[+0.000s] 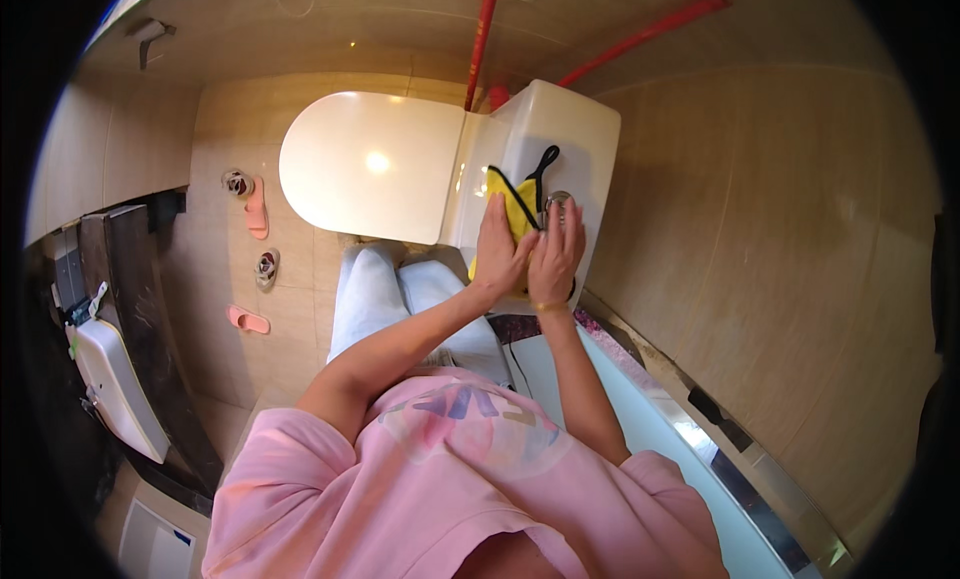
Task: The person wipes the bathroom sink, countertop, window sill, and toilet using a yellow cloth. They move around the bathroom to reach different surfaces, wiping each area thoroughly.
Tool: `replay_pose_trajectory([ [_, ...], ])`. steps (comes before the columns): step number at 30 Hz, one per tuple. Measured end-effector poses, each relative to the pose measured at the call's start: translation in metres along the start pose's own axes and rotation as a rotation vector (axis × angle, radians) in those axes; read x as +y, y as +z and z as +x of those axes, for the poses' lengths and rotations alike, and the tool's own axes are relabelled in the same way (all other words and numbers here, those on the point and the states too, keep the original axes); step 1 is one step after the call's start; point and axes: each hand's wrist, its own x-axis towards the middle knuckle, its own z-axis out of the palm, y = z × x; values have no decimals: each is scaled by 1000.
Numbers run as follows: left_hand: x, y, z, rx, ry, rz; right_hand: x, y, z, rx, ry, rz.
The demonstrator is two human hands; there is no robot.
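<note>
A yellow cloth (517, 198) with black edging and a black hanging loop lies on the white toilet tank (581, 140). My left hand (501, 249) rests on the cloth, its fingers stretched towards the tank's far side and its thumb against my right hand. Beside it, my right hand (556, 258) reaches over the round metal flush button (558, 199), which its fingertips partly cover. A black edge of the cloth shows by my right wrist, so part of the cloth is under that hand. Whether the right fingers grip any cloth is hidden.
The closed toilet lid (360, 159) is left of the tank. Pink slippers (256, 208) and a pair of shoes (266, 269) lie on the tiled floor. A white washbasin (120, 391) stands at far left. Red pipes (480, 46) run behind; a light-blue panel (645, 406) lies at my right.
</note>
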Motion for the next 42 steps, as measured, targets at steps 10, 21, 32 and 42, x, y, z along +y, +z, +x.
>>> replay_pose_trajectory([
  [10, -4, 8, 138, 190, 133, 113, 25, 67, 133, 21, 122, -2],
  [21, -1, 5, 86, 42, -53, -38, 26, 63, 128, -81, 149, -233],
  [32, -4, 14, 180, -4, -63, -224, 24, 79, 197, 162, 191, -167],
  [42, -25, 24, 198, -100, -123, -417, 27, 90, 224, 149, 20, -294],
])
